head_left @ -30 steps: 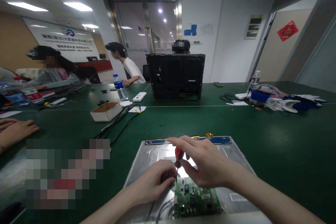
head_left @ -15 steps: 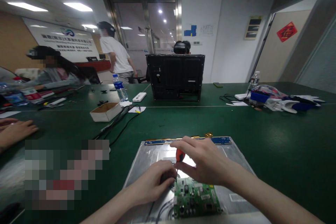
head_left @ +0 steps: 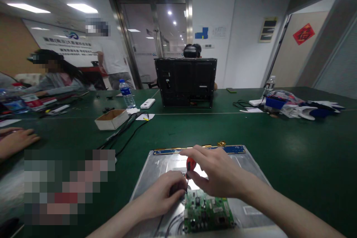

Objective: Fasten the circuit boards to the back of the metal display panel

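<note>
My right hand [head_left: 213, 169] has its thumb and fingers around the orange and black handle of a screwdriver [head_left: 190, 164]. The shaft points down at the far left corner of a green circuit board [head_left: 208, 212]. Beside that corner, my left hand [head_left: 167, 191] is curled, thumb and fingertips close together at the shaft's lower end. Whether they pinch the shaft or a small part is hidden. The board lies on the silver metal back of a flat panel [head_left: 150, 171], which has a blue circuit strip [head_left: 235, 149] along its far edge.
Across the green table [head_left: 279, 148] stands a black monitor housing [head_left: 185, 81], a person behind it. Left are an open white box [head_left: 111, 119], dark cables [head_left: 129, 135], a water bottle [head_left: 126, 95] and another person's hand [head_left: 19, 141]. Bags and gloves [head_left: 304, 109] lie right.
Both my hands keep nearly the same pose at the board corner; the screwdriver handle looks slightly turned. In the background, a standing person in white has moved left.
</note>
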The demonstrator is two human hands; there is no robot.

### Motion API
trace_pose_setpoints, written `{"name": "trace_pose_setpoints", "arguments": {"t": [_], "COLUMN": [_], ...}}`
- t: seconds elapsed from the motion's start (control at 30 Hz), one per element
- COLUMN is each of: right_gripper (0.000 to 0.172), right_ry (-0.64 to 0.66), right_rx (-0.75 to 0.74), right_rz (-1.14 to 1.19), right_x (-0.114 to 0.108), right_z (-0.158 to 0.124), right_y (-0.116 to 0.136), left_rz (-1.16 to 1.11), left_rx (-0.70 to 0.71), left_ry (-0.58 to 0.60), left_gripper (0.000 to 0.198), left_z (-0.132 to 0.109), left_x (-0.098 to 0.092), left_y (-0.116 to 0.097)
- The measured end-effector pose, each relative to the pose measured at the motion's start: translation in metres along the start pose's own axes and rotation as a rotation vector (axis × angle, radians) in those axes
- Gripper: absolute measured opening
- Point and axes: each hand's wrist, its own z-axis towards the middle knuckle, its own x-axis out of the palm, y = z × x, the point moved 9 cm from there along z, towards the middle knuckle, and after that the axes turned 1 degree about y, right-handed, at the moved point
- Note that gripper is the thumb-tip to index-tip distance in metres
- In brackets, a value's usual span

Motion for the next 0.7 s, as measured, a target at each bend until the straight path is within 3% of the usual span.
{"name": "trace_pose_setpoints", "arguments": {"t": [0.27, 0.57, 0.7], "right_gripper": [0.019, 0.052, 0.054], "right_ry": [-0.005, 0.035, 0.038], "right_rx": [-0.029, -0.008, -0.018], "right_rz": [-0.071, 0.062, 0.059], "right_x": [0.0017, 0.0002, -0.001], "right_z": [-0.0006, -0.0009, -0.0009], "right_y": [-0.0025, 0.0022, 0.005], "left_rz": [0.03, 0.008, 0.006], "left_rx": [0.001, 0.017, 0.013], "left_ry": [-0.029, -0.009, 0.004], "left_gripper": [0.006, 0.011, 0.011], "left_z": [-0.0002, -0.0009, 0.0002], "left_x": [-0.0018, -0.0002, -0.0003], "left_y": [0.0007, 0.0028, 0.0009]}}
